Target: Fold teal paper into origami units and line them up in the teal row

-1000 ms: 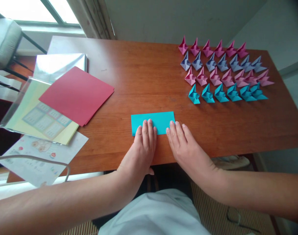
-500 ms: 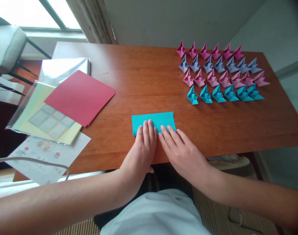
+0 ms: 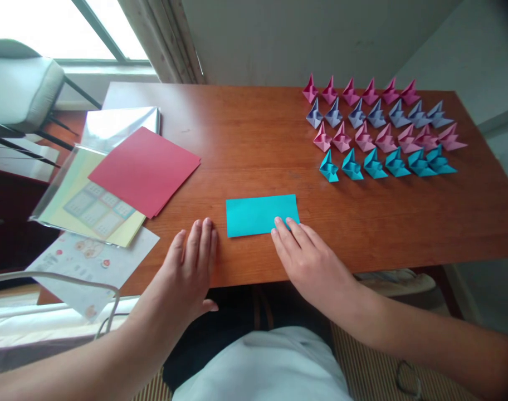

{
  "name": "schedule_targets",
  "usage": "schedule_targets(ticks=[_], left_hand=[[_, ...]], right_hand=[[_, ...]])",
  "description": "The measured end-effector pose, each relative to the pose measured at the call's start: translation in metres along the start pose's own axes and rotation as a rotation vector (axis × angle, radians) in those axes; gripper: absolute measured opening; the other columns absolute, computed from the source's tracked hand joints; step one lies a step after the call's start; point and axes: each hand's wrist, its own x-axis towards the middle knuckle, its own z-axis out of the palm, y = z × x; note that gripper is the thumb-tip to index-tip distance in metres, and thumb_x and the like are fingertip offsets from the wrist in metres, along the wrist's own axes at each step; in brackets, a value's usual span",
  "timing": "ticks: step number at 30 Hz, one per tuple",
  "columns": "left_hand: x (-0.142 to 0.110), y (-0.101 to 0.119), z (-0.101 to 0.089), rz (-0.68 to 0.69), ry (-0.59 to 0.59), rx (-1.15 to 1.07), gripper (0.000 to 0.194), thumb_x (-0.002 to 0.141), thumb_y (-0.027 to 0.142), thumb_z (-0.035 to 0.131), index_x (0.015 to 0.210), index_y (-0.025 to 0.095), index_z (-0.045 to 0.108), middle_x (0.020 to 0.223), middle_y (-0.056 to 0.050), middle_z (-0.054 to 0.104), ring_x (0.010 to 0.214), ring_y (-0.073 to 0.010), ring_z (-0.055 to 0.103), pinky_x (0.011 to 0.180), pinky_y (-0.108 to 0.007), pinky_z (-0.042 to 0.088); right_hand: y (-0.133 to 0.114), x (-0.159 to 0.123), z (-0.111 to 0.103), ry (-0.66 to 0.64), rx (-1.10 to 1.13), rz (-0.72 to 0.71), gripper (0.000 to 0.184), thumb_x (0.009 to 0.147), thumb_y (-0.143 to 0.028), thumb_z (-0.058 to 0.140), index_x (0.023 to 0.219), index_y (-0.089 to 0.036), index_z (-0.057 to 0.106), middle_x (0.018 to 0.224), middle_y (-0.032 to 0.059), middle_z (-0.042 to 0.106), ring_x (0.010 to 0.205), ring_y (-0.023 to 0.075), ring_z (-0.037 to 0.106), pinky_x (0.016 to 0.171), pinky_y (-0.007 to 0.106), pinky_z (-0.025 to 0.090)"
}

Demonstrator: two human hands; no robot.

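A teal paper (image 3: pixel 260 214), folded into a rectangle, lies flat near the front edge of the wooden table (image 3: pixel 254 139). My right hand (image 3: pixel 310 262) rests flat with its fingertips on the paper's lower right corner, fingers stretched out. My left hand (image 3: pixel 187 275) lies open on the table just left of the paper, apart from it and holding nothing.
Several folded paper figures (image 3: pixel 383 131) in pink, lavender and teal stand in rows at the back right. A stack of red sheets (image 3: pixel 143 170) lies on a clear plastic sleeve (image 3: pixel 91 200) with printed sheets at the left. A chair (image 3: pixel 20 89) stands by the window.
My left hand has slid off the teal paper to the left and now rests on bare table. My right hand stays at the paper's lower right corner.
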Motion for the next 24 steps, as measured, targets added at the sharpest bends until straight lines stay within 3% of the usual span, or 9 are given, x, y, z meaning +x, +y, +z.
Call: schedule_targets(ticks=[2,4,7,11,17,21,24], left_hand=[[-0.002,0.009,-0.006,-0.008,0.070,0.009,0.098,0.095,0.048,0.055,0.157,-0.015,0.014,0.160,-0.039,0.027,0.150,-0.0514,0.029,0.119,-0.064,0.036],[0.004,0.022,-0.012,-0.017,0.088,0.036,0.093,0.098,0.048,0.051,0.157,-0.014,0.015,0.161,-0.036,0.030,0.148,-0.0489,0.037,0.117,-0.059,0.039],[0.021,0.040,-0.011,0.039,0.116,0.050,0.095,0.096,0.063,0.051,0.154,-0.011,0.033,0.161,-0.032,0.035,0.147,-0.0432,0.042,0.120,-0.052,0.037],[0.037,0.050,0.005,0.042,0.156,0.040,0.106,0.082,0.080,0.057,0.145,-0.005,0.052,0.156,-0.029,0.045,0.144,-0.0470,0.045,0.115,-0.052,0.041],[0.041,0.054,0.010,0.001,0.144,0.030,0.107,0.077,0.077,0.067,0.146,-0.003,0.051,0.152,-0.032,0.049,0.140,-0.0488,0.048,0.113,-0.053,0.043],[0.045,0.057,0.003,-0.028,0.124,0.006,0.098,0.082,0.069,0.069,0.148,-0.002,0.050,0.150,-0.032,0.051,0.139,-0.0478,0.050,0.113,-0.053,0.044],[0.049,0.061,0.000,-0.034,0.121,-0.006,0.098,0.080,0.072,0.069,0.149,0.003,0.051,0.149,-0.032,0.052,0.138,-0.0480,0.052,0.111,-0.054,0.047]], right_hand=[[-0.003,0.002,-0.001,-0.002,0.007,0.017,0.047,0.095,-0.007,0.048,0.140,0.006,0.056,0.148,0.0294,0.054,0.132,0.0403,0.058,0.108,0.051,0.053],[-0.008,0.004,-0.002,-0.012,0.014,0.045,0.049,0.096,-0.010,0.049,0.142,0.003,0.055,0.148,0.0303,0.054,0.132,0.0421,0.058,0.107,0.053,0.054],[-0.016,0.007,-0.002,-0.025,0.018,0.108,0.054,0.097,-0.015,0.052,0.150,-0.004,0.049,0.148,0.0299,0.054,0.131,0.0442,0.058,0.103,0.056,0.056],[-0.022,0.009,-0.001,-0.042,0.036,0.167,0.056,0.097,-0.016,0.054,0.152,-0.008,0.047,0.150,0.0278,0.053,0.133,0.0442,0.056,0.104,0.056,0.054],[-0.009,-0.005,-0.002,-0.047,0.069,0.194,0.053,0.098,-0.014,0.051,0.151,-0.012,0.050,0.155,0.0205,0.050,0.136,0.0380,0.053,0.105,0.054,0.053],[0.005,-0.018,-0.007,-0.038,-0.009,0.247,0.047,0.096,-0.008,0.047,0.142,-0.009,0.060,0.145,0.0194,0.060,0.133,0.0361,0.055,0.100,0.049,0.056],[0.009,-0.024,-0.008,-0.038,-0.038,0.272,0.047,0.096,-0.006,0.048,0.140,-0.011,0.062,0.138,0.0162,0.065,0.130,0.0338,0.056,0.098,0.045,0.057]])
